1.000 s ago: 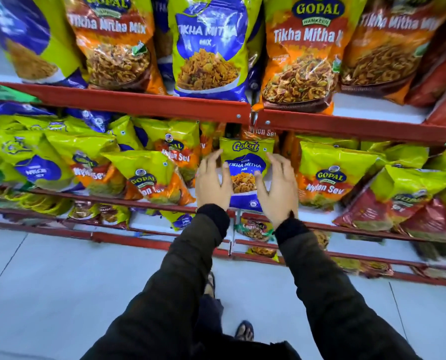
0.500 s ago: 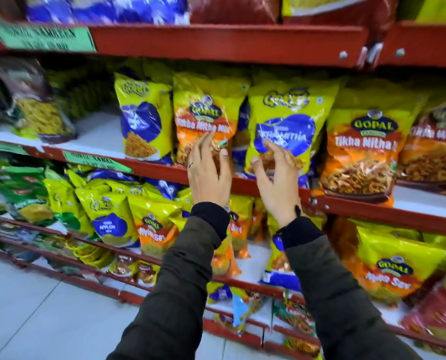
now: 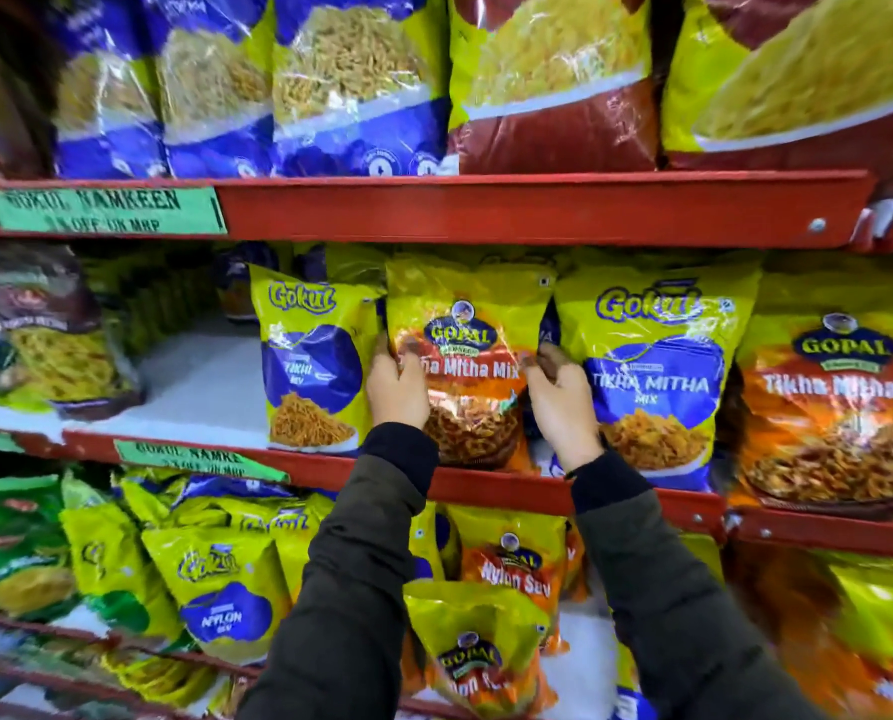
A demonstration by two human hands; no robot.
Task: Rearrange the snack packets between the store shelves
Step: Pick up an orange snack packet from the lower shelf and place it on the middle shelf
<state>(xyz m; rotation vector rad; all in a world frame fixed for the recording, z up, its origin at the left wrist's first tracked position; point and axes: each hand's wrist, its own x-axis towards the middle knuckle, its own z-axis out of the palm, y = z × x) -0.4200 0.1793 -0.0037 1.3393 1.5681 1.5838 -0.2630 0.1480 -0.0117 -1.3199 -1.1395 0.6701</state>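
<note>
A yellow-and-orange Gopal Tikha Mitha Mix packet [image 3: 465, 324] stands upright on the middle red shelf [image 3: 491, 488]. My left hand [image 3: 397, 389] grips its left edge, fingers curled round it. At the packet's right edge my right hand [image 3: 563, 405] has its fingers hooked into the gap beside a yellow-and-blue Gokul Tikha Mitha Mix packet [image 3: 652, 366]. A Gokul Tikhi Sev packet [image 3: 309, 366] stands just left of my left hand. Both sleeves hide the packet's lower corners.
Another Gopal Tikha Mitha packet [image 3: 823, 407] stands at the far right. Left of the Gokul sev packet is a white stretch of shelf [image 3: 194, 376], then a dark packet [image 3: 44, 335]. The upper shelf [image 3: 486, 205] holds large bags. Nylon Sev packets [image 3: 220, 589] crowd the shelf below.
My hands left the small Gokul packet on the lower shelf, rose to the middle shelf and closed on the edges of the Gopal packet. The view tilted upward and moved closer.
</note>
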